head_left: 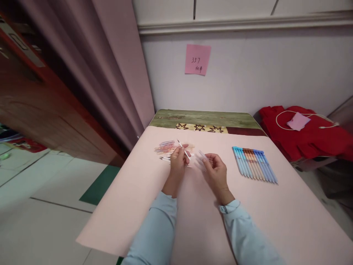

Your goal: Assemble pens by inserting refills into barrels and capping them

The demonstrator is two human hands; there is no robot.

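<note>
My left hand (pixel 178 162) is closed on a slim white pen refill (pixel 179 144), whose dark tip points up and away. Between the thumb and fingers of my right hand (pixel 217 171) is a clear, pale tube (pixel 202 154), like a pen barrel, partly smeared by motion. The refill and the tube are apart. Just behind my left hand lies a pile of pen parts (pixel 165 147) in purple, orange and clear tones. More white refills with dark tips (pixel 164 158) lie at its near side, partly hidden by that hand.
Right of my hands, a neat row of light blue, brown and darker blue pens (pixel 255 165) lies on the pink-covered table (pixel 132 191). Past the right edge is a red cloth (pixel 303 136) with a white cable. A pink note (pixel 198 59) hangs on the wall; a curtain (pixel 116 66) borders the left.
</note>
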